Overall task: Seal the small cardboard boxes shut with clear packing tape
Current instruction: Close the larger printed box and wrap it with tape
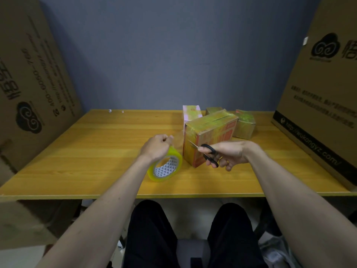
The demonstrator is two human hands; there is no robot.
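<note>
Against a grey wall, two large printed cartons (32,78) and (320,89) flank a yellow wooden table (96,151), one leaning at each side. On the table, right of centre, stands the biggest of the small cardboard boxes (210,136), closed, its top flaps meeting along a seam, its brown sides printed in red and glossy with clear tape. Behind it sit three more small boxes: a pink-and-white one (190,113) upright at the left, a brown one (213,110) mostly hidden, and a tape-wrapped brown one (244,124) to the right. What any of them contain cannot be told.

A roll of clear packing tape (166,167), yellowish with a patterned core, hangs on edge beside the front box's near left corner. The person's left hand (156,147) is curled around its upper rim, pinching a drawn-out strip of tape (180,136) that stretches to the box. The right hand (227,154) grips black-handled scissors (207,153), fingers through the loops, blades pointed at the strip beside the box corner.
</note>
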